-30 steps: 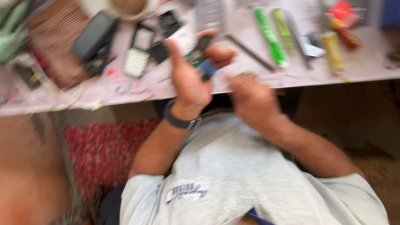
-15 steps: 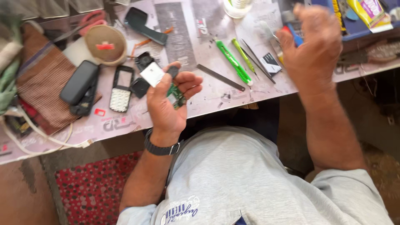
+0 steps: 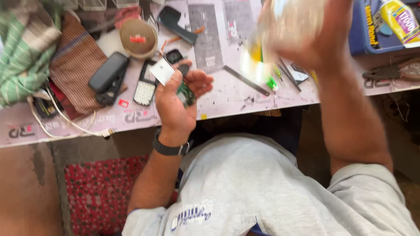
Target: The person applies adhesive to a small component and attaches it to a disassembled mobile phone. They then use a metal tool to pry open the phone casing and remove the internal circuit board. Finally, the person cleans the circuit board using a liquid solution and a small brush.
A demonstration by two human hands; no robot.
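left hand (image 3: 177, 102) grips green circuit board (image 3: 186, 94) at table edge (image 3: 227, 112) | right hand (image 3: 306, 32) raised, blurred, grip unclear

The left hand (image 3: 177, 102) grips a small green circuit board (image 3: 186, 94) above the counter (image 3: 227, 98); the right hand (image 3: 306, 35) holds a blurred clear bottle (image 3: 262, 48).

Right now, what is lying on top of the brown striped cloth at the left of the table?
On the brown striped cloth lies a dark phone, with a smaller black part under its lower end. What the cloth itself covers cannot be seen.
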